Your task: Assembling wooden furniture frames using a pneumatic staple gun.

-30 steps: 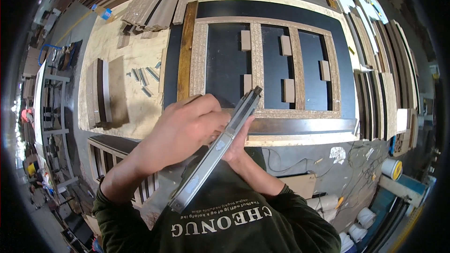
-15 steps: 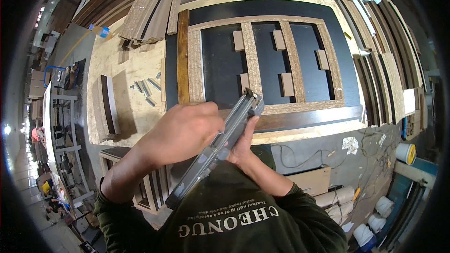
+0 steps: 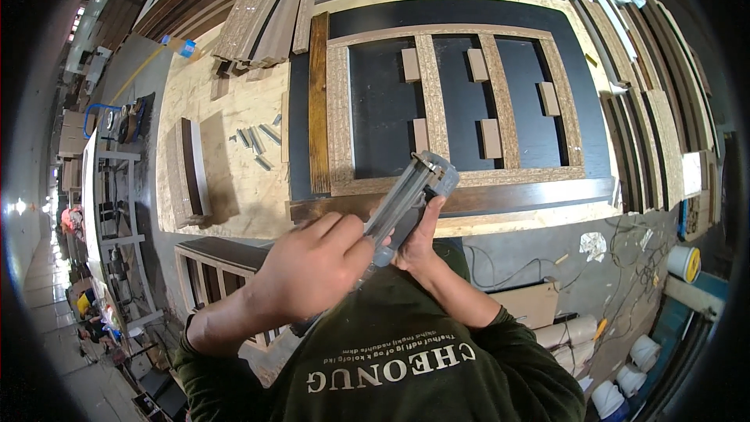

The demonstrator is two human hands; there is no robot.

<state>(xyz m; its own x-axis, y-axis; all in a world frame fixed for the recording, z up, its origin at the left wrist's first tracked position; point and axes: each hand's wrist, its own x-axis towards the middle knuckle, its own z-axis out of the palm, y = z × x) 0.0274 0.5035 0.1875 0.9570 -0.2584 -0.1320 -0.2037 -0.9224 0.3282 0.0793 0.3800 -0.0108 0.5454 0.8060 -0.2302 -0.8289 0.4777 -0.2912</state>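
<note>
My right hand (image 3: pixel 418 242) is wrapped round the grey body of a staple gun (image 3: pixel 402 203), tilted in front of my chest with its nose up by the bench edge. Closed fingers of my left hand (image 3: pixel 316 262) grip the gun's long metal magazine from the left. This hand and wrist hide most of the magazine's lower end. Beyond the gun, a wooden frame (image 3: pixel 426 94) with crossbars and small wood blocks rests on a black panel (image 3: pixel 609 141). Several short metal staple strips (image 3: pixel 254 141) are scattered on the pale bench top (image 3: pixel 176 187) to the left.
Stacked strips (image 3: pixel 191 172) stand on the bench's left side. Board piles lie at the far left (image 3: pixel 262 19) and right (image 3: pixel 641 141). A slatted frame (image 3: pixel 215 273) is below the bench at left. Cables (image 3: pixel 500 273) and white buckets (image 3: pixel 644 352) are on the floor at right.
My left hand has slid slightly down the magazine towards me, covering more of its lower end. The staple gun has turned a little in my right hand. The whole view has shifted slightly.
</note>
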